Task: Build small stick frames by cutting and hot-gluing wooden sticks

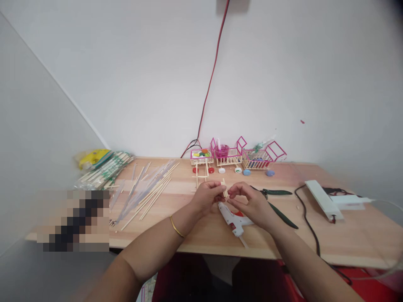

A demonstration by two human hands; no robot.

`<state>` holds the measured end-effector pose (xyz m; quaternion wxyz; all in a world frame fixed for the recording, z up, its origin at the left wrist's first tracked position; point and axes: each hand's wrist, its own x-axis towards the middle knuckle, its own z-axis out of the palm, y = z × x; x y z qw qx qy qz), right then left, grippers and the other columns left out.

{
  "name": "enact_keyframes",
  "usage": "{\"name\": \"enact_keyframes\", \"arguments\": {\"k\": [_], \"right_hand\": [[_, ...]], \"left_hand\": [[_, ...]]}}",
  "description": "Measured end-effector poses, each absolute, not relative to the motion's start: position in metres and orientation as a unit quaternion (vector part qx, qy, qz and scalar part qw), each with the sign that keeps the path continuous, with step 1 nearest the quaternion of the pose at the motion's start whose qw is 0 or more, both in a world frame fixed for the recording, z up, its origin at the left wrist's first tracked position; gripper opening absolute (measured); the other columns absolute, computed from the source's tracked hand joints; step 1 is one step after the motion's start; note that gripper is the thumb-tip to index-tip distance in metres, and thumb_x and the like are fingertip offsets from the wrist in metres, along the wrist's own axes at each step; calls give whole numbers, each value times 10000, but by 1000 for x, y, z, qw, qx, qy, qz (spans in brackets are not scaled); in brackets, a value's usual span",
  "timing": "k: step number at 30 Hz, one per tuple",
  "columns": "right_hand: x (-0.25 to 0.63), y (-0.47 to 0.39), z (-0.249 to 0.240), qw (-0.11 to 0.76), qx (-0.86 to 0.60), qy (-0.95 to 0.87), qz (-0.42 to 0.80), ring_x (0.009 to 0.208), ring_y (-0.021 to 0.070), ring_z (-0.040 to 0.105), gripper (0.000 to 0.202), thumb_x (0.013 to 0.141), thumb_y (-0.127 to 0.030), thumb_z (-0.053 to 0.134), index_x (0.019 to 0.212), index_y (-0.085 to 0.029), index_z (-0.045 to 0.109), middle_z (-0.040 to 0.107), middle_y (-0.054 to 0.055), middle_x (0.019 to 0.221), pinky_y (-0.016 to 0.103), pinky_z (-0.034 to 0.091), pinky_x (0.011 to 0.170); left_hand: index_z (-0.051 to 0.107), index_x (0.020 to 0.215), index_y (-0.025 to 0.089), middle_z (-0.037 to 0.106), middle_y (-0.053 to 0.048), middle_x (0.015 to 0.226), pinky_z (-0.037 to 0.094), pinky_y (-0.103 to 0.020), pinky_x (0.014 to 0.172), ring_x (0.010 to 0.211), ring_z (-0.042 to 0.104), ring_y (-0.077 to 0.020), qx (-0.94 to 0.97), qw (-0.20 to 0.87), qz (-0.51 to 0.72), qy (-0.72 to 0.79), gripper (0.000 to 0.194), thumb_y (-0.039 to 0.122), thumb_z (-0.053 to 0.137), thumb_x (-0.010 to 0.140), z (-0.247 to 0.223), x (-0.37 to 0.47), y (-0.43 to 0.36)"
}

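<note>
Several short wooden stick pieces, lying side by side, are pinched between the thumb and fingers of my left hand. Just right of them is my right hand, with its fingers curved and a gap between thumb and forefinger. Whether its fingertips touch the pieces is hard to see. Below the hands a white hot glue gun rests on the table, a glue stick poking from its back end. Behind my left hand stands a small frame of wooden sticks.
Three little stick carts with bottle-cap wheels stand along the wall. Long sticks and clear glue sticks lie left, beside packaged sticks. Green-handled pliers lie right, near a white power strip and black cable.
</note>
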<state>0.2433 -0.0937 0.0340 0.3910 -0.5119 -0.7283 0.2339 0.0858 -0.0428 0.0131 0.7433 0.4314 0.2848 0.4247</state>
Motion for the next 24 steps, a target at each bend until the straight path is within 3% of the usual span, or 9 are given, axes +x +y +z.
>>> {"name": "enact_keyframes", "arguments": {"k": [7,24], "right_hand": [[242,-92,31,372,-507,-765,136,712,160,606,119,788,-336,578,830,-225,569,651,11,769,270,449,658],[243,-92,29,375,-515,-759,132,682,159,603,97,778,-312,578,791,-219,601,657,8,730,268,447,653]], "left_hand": [[587,650,103,538,14,576,433,-209,526,496,496,-60,442,743,423,273,258,323,719,629,9,88,-43],[598,670,98,576,4,596,433,-223,538,483,521,-68,450,737,419,282,290,337,746,599,11,87,-44]]}}
